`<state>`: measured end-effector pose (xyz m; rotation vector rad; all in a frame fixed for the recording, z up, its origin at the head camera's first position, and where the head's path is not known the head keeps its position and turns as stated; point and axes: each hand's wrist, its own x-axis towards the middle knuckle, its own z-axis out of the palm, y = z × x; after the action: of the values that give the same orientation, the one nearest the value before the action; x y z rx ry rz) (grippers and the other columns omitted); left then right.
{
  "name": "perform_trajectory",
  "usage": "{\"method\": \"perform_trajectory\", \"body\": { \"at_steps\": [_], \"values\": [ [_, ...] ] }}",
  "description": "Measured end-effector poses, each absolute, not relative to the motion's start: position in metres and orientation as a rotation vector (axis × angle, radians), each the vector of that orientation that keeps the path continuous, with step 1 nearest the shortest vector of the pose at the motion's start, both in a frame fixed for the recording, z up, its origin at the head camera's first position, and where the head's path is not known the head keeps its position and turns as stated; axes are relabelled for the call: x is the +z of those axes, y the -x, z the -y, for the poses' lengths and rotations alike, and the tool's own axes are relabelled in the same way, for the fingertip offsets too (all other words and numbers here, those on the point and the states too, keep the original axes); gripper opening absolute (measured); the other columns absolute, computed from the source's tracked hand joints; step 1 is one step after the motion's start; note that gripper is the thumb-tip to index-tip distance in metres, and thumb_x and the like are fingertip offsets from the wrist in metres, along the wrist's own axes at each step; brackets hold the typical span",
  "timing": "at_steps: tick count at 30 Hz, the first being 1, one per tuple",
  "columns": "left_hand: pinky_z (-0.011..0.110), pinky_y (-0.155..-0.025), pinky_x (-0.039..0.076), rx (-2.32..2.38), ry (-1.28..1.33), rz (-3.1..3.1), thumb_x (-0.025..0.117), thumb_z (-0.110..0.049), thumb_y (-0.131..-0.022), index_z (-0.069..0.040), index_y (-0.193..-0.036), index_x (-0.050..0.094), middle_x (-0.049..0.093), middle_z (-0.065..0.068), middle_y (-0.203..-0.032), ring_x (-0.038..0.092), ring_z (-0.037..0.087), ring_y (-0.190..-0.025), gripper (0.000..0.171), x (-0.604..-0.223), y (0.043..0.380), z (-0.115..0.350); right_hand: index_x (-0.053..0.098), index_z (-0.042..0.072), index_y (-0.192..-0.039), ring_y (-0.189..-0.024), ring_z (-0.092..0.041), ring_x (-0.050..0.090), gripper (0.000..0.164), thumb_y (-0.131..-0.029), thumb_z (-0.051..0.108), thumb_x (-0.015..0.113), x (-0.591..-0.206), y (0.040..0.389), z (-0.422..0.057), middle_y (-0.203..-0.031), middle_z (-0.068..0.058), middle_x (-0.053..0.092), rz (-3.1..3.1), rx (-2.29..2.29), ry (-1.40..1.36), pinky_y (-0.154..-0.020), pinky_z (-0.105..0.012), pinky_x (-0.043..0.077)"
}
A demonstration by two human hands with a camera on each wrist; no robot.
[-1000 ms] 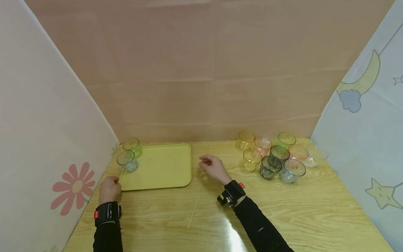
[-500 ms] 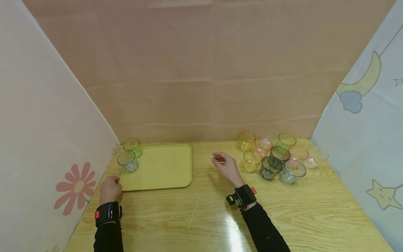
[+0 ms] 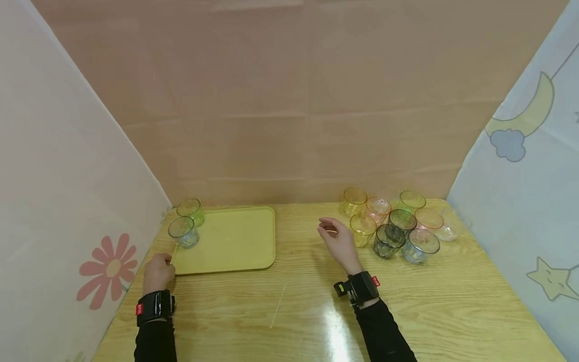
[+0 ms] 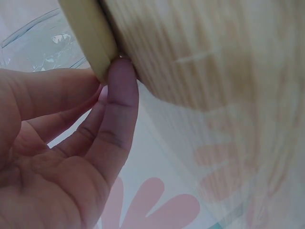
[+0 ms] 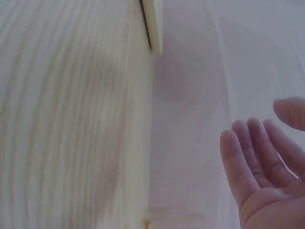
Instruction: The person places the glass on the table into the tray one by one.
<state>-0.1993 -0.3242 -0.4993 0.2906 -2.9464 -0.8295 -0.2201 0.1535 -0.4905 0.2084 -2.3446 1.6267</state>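
My left hand [image 3: 158, 274] is at the near left corner of a yellow tray [image 3: 239, 241]. In the left wrist view its thumb and fingers pinch the tray's corner [image 4: 90, 36]. A bluish clear glass [image 3: 184, 234] and a green glass [image 3: 192, 213] stand at the tray's left end. My right hand [image 3: 339, 244] holds nothing, its fingers loosely bent and the thumb apart, as the right wrist view shows. It is just left of a yellow glass [image 3: 362, 231], nearest of the group on the right.
Around that yellow glass stand several more: another yellow one [image 3: 354, 202], pink ones [image 3: 378, 208], dark grey ones [image 3: 389, 241], a green one [image 3: 412, 202] and bluish clear glass [image 3: 420, 246]. A brown backdrop [image 3: 289, 125] and patterned side panels [image 3: 502, 201] border the wooden table [image 3: 235, 311].
My right hand has moved to the right, away from the tray and toward the group of glasses. My left hand stays at the tray's corner.
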Motion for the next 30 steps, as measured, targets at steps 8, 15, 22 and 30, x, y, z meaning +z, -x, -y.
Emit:
{"method": "perform_trajectory", "body": {
  "at_steps": [8, 15, 22, 30],
  "values": [
    [0.034, -0.06, 0.03, -0.836, -0.287, 2.964, 0.042, 0.004, -0.081, 0.01, -0.099, 0.062, 0.051, 0.016, -0.078, 0.043, 0.029, -0.071, 0.029, -0.503, 0.201, 0.325, 0.065, 0.002, -0.121, -0.104, -0.031, 0.063, 0.028, -0.095, 0.01, 0.064, -0.481, 0.216, -0.177, -0.113, -0.021, 0.066, 2.223, 1.499, -0.148, -0.091, -0.028, 0.053],
    [0.032, -0.057, 0.027, -0.845, -0.28, 2.96, 0.04, 0.006, -0.078, 0.009, -0.088, 0.057, 0.044, 0.011, -0.069, 0.037, 0.026, -0.065, 0.02, -0.504, 0.203, 0.325, 0.066, -0.003, -0.119, -0.104, -0.033, 0.062, 0.028, -0.094, 0.008, 0.065, -0.476, 0.211, -0.195, -0.111, -0.023, 0.066, 2.092, 1.489, -0.09, -0.088, -0.018, 0.051],
    [0.034, -0.06, 0.031, -0.84, -0.279, 2.965, 0.042, 0.005, -0.08, 0.008, -0.091, 0.057, 0.045, 0.015, -0.075, 0.041, 0.03, -0.071, 0.02, -0.506, 0.208, 0.325, 0.069, 0.003, -0.116, -0.1, -0.011, 0.063, 0.027, -0.092, 0.014, 0.069, -0.495, 0.221, -0.221, -0.107, -0.012, 0.068, 1.868, 1.504, -0.154, -0.086, -0.018, 0.051],
    [0.055, -0.081, 0.048, -0.862, -0.289, 2.984, 0.043, 0.003, -0.083, 0.015, -0.122, 0.057, 0.059, 0.034, -0.112, 0.056, 0.046, -0.1, 0.043, -0.508, 0.211, 0.325, 0.068, -0.006, -0.113, -0.09, -0.006, 0.066, 0.024, -0.091, 0.002, 0.066, -0.462, 0.205, -0.231, -0.105, -0.026, 0.067, 1.931, 1.411, 0.058, -0.079, -0.008, 0.049]
  ]
}}
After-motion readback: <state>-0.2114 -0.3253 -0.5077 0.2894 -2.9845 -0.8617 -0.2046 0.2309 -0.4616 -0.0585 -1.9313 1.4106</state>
